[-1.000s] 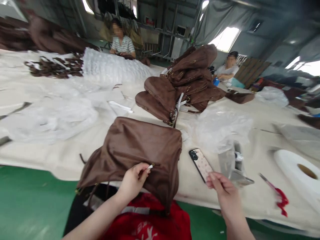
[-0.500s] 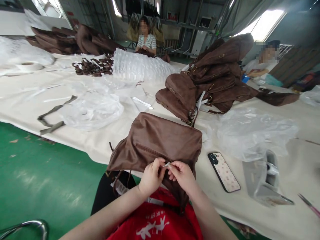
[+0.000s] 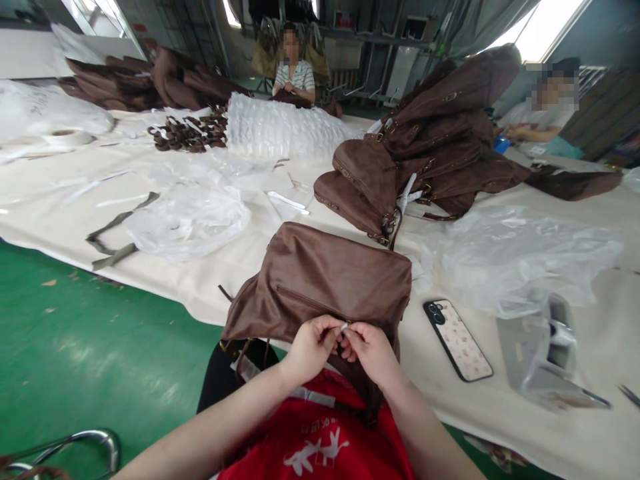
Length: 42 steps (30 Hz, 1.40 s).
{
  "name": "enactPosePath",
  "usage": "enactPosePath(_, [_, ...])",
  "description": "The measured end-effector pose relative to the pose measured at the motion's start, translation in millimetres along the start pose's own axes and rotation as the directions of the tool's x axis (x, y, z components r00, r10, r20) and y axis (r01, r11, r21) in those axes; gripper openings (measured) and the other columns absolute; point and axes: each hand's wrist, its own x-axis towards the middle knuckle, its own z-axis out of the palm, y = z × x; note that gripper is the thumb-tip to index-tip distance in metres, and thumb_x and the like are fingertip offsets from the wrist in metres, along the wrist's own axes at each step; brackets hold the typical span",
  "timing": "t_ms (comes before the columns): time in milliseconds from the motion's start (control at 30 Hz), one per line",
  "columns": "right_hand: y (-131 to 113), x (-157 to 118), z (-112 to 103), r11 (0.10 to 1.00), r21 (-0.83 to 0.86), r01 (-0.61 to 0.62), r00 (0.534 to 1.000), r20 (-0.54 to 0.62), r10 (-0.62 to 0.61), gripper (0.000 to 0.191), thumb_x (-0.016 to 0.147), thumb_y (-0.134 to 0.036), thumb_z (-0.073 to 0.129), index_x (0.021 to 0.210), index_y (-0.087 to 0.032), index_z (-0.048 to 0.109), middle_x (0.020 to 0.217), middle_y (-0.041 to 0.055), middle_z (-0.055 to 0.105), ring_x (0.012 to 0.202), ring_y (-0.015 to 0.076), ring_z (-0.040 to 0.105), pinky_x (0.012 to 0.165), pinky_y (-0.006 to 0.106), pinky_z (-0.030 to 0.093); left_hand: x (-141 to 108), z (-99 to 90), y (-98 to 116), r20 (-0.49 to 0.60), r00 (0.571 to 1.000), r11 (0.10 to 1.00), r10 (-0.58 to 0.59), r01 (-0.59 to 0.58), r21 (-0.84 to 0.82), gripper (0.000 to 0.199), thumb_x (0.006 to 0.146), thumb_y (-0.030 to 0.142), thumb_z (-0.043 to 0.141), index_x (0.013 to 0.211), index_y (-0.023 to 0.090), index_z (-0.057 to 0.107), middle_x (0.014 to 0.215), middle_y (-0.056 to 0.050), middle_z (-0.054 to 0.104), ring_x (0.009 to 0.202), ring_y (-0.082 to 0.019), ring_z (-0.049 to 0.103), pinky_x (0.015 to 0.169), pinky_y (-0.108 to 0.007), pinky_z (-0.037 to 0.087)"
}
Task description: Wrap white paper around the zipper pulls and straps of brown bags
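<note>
A brown leather-look bag [image 3: 343,270] lies across the table edge and my lap, its zipped pocket [image 3: 305,300] facing up. At the lower right end of that zip, a small white strip [image 3: 344,327] is pinched between the fingertips of both hands. My left hand [image 3: 313,345] holds it from the left, with thumb and index finger pressed together. From the right, my right hand [image 3: 369,347] grips it the same way, the other fingers curled. The fingers hide most of the strip and the zip's end. Thin straps hang from the bag's left corner.
A phone [image 3: 457,340] lies right of the bag, near a tape dispenser [image 3: 555,347] and crumpled plastic [image 3: 525,257]. Beyond are piled brown bags [image 3: 430,147], bubble wrap [image 3: 280,130] and a plastic bag [image 3: 193,220]. Two people sit across the table. A metal chair frame [image 3: 107,440] stands lower left.
Both hands have drawn closer together at the white strip, and less of it shows. The camera view has shifted slightly. The person opposite has raised their head.
</note>
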Motion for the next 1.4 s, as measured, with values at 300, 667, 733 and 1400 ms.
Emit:
enactPosePath(300, [-7.0,1.7,6.6,0.998,-0.043,-0.036,0.994,-0.102,0.032,0.028,0.077,-0.041,0.06,0.06,-0.019,0.064,0.049,-0.0007,0.06,0.037,0.011,0.051,0.035,0.021,0.036,-14.4,10.4,0.5,-0.164,0.97,0.96,0.177,-0.133,0.246,0.019,0.089,0.02,0.049,0.095,0.019,0.067,0.079,-0.003,0.069,0.075,-0.015,0.065,0.076,-0.028,0.052])
enactPosePath(667, [-8.2,-13.0,19.7,0.791,0.61,-0.033,0.998,-0.026,0.061,0.024,0.066,-0.038,0.07,0.062,-0.018,0.058,0.054,-0.0051,0.047,0.038,0.0035,0.026,0.036,0.022,0.012,-20.0,15.0,-4.4,-0.187,0.955,0.95,0.232,-0.181,0.255,0.021,0.091,0.019,0.048,0.105,0.021,0.062,0.088,-0.003,0.069,0.079,-0.015,0.066,0.075,-0.027,0.053])
enactPosePath(733, [-6.4,-14.4,19.8,0.783,0.621,-0.035,0.998,-0.021,0.062,0.026,0.066,-0.04,0.072,0.065,-0.017,0.06,0.053,-0.0064,0.045,0.037,0.0031,0.025,0.036,0.022,0.012,-19.9,14.3,-5.4,-0.21,0.963,0.977,0.171,-0.138,0.164,0.023,0.091,0.023,0.049,0.113,0.02,0.056,0.082,-0.001,0.068,0.069,-0.013,0.065,0.066,-0.024,0.052])
enactPosePath(1400, [-4.6,-13.5,21.1,0.807,0.591,-0.024,0.998,-0.029,0.052,0.034,0.073,-0.049,0.066,0.067,-0.018,0.054,0.052,-0.0059,0.045,0.037,0.0057,0.033,0.035,0.021,0.021,-23.9,-10.4,9.6,0.104,0.811,0.56,0.576,-0.484,0.672,0.035,0.087,0.012,0.052,0.121,0.019,0.057,0.104,-0.009,0.066,0.094,-0.019,0.061,0.086,-0.032,0.052])
